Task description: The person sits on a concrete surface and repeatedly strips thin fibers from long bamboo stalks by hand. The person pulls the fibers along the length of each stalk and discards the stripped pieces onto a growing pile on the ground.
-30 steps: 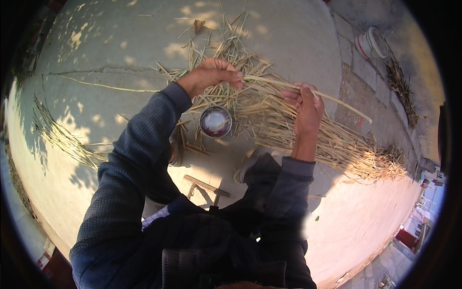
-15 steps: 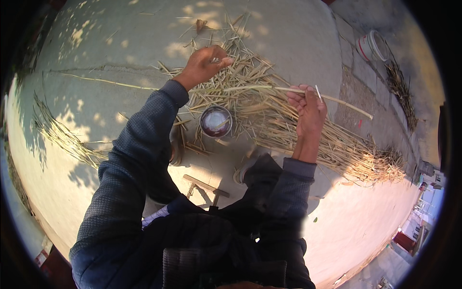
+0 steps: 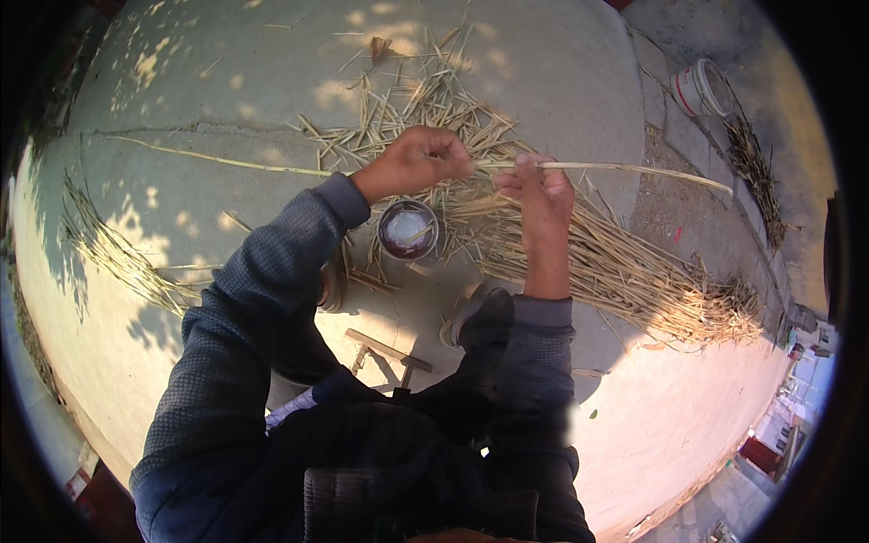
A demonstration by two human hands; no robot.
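Pinching a pale stalk (image 3: 634, 166) between thumb and fingertips, the left hand (image 3: 418, 164) sits just beside the right hand (image 3: 543, 187), whose thumb and fingers also grip it. The stalk lies nearly level above the ground, its free end reaching out to the right; a thin length (image 3: 226, 161) shows left of the left wrist, though whether both are one piece I cannot tell. Beneath the hands lie scattered cut pieces (image 3: 439, 101), a round bowl (image 3: 389, 244) nearer the body, and a thick straw bundle (image 3: 652, 279) to the right.
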